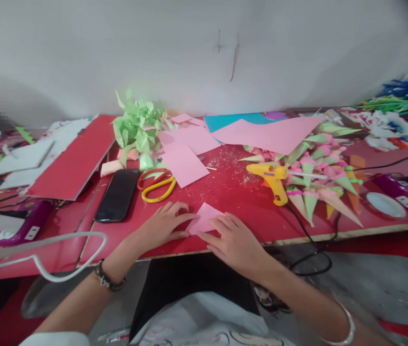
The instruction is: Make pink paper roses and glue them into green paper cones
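A small piece of pink paper [204, 218] lies at the table's front edge, one corner pointing away from me. My left hand [170, 221] holds its left side, with thumb and fingertips at the edge. From the right, my right hand [231, 235] grips the paper, fingers bent over its right part and hiding some of it. Just beyond my left hand are scissors [159, 187] with red and yellow handles, and a black phone [117, 196]. Larger pink sheets [186, 166] lie past the paper.
A yellow glue gun [274, 180] rests beside several small paper cones [310, 202], its black cord [303, 230] hanging over the edge. Green paper strips [139, 125] are heaped at the back. A red board [78, 154] and a white cable [99, 242] are at left.
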`<state>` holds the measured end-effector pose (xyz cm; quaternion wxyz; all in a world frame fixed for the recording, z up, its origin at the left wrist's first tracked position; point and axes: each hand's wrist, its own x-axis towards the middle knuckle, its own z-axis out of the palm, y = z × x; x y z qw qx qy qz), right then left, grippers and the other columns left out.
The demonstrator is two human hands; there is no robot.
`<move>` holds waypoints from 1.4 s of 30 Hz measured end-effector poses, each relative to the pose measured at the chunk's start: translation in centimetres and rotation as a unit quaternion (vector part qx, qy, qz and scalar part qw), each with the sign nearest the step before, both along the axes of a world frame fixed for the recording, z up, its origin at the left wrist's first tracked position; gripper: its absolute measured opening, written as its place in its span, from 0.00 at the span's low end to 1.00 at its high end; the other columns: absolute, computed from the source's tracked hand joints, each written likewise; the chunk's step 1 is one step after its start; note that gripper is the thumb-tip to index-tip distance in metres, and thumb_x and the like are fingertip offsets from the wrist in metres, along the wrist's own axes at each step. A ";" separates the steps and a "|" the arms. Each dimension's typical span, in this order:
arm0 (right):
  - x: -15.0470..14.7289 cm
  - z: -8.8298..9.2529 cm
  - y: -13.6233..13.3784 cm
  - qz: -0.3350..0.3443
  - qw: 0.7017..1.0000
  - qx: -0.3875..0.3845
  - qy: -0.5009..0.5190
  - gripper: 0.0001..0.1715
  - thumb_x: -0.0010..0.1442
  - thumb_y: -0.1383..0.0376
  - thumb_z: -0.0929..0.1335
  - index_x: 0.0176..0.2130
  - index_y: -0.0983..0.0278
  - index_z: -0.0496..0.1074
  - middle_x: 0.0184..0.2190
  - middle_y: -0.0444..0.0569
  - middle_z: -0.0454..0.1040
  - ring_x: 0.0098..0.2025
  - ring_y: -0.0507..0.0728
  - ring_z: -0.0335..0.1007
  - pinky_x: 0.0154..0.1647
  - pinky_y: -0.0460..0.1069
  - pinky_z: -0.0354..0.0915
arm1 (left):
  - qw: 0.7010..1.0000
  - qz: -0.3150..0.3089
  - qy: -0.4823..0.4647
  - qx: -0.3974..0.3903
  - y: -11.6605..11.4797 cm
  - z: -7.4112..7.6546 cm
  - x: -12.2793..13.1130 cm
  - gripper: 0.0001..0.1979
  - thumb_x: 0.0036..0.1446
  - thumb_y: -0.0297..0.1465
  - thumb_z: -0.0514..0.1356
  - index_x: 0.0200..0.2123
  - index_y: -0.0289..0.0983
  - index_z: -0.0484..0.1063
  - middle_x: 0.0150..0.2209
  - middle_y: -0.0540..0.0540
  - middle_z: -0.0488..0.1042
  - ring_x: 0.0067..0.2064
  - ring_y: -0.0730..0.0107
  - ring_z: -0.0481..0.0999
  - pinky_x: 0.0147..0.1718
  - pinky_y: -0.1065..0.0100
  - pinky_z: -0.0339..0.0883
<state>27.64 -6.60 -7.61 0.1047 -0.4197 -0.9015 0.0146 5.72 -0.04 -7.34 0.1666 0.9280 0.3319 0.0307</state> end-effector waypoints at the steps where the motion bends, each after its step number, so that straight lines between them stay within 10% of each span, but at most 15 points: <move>1: 0.5 0.3 0.0 -0.007 1.000 -0.004 -0.005 0.16 0.60 0.62 0.60 0.47 0.56 0.67 0.44 0.49 0.68 0.49 0.59 0.59 0.52 0.57 0.53 | 1.000 0.000 0.003 -0.002 0.0 0.0 0.0 0.21 0.56 0.40 0.52 0.54 0.49 0.59 0.49 0.46 0.61 0.49 0.64 0.61 0.48 0.61 0.57; 15: 5.6 2.4 -1.6 -0.126 0.989 -0.005 -0.082 0.15 0.57 0.64 0.63 0.43 0.61 0.73 0.44 0.51 0.72 0.49 0.63 0.62 0.44 0.57 0.62 | 0.998 -0.025 0.030 -0.043 0.7 -0.3 -1.2 0.23 0.57 0.40 0.49 0.57 0.53 0.52 0.53 0.46 0.56 0.52 0.62 0.59 0.50 0.59 0.55; 20: 5.8 2.5 -0.5 -0.121 0.992 0.006 -0.023 0.12 0.57 0.67 0.62 0.33 0.64 0.74 0.44 0.53 0.71 0.47 0.61 0.63 0.48 0.56 0.60 | 0.998 -0.009 0.023 -0.056 0.6 -0.1 -1.1 0.25 0.57 0.40 0.50 0.57 0.50 0.52 0.54 0.46 0.57 0.53 0.61 0.58 0.51 0.60 0.55; 28: 3.6 0.0 2.8 -0.016 0.993 -0.073 0.093 0.14 0.58 0.64 0.63 0.44 0.62 0.68 0.44 0.50 0.69 0.46 0.55 0.63 0.47 0.50 0.62 | 0.999 0.029 0.009 -0.045 -0.5 0.6 -0.7 0.31 0.55 0.38 0.53 0.60 0.44 0.45 0.55 0.44 0.58 0.54 0.63 0.59 0.51 0.62 0.56; 36: 2.5 -0.3 3.6 -0.014 0.995 0.081 -0.051 0.13 0.59 0.72 0.60 0.40 0.67 0.70 0.35 0.52 0.72 0.36 0.55 0.66 0.34 0.48 0.61 | 0.989 0.043 -0.015 0.143 -1.5 1.2 2.7 0.24 0.52 0.38 0.57 0.51 0.40 0.60 0.50 0.43 0.65 0.50 0.59 0.64 0.47 0.59 0.59; 42: 1.3 2.5 4.3 -0.047 0.992 0.106 0.057 0.14 0.61 0.69 0.58 0.30 0.67 0.69 0.26 0.50 0.71 0.31 0.54 0.66 0.32 0.47 0.58 | 0.938 0.046 -0.034 0.341 -1.2 3.5 6.0 0.10 0.58 0.27 0.48 0.34 0.34 0.68 0.28 0.47 0.72 0.31 0.69 0.70 0.36 0.65 0.59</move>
